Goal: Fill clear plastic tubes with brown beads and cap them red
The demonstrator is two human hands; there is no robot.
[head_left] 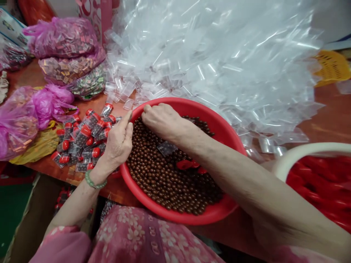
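Note:
A red basin holds many small brown beads. Over its far left side, my right hand is closed, fingers curled down at the beads; whatever they hold is hidden. My left hand, with a green bead bracelet at the wrist, is at the basin's left rim, fingers stretched out and partly hidden. To its left is a pile of clear little containers with red caps, filled with dark beads. Among the beads lie a clear container and several red caps.
Clear plastic containers form a large heap behind the basin. At right stands a white tub of red caps. Pink bags of small items line the left. A yellow basket is at far right.

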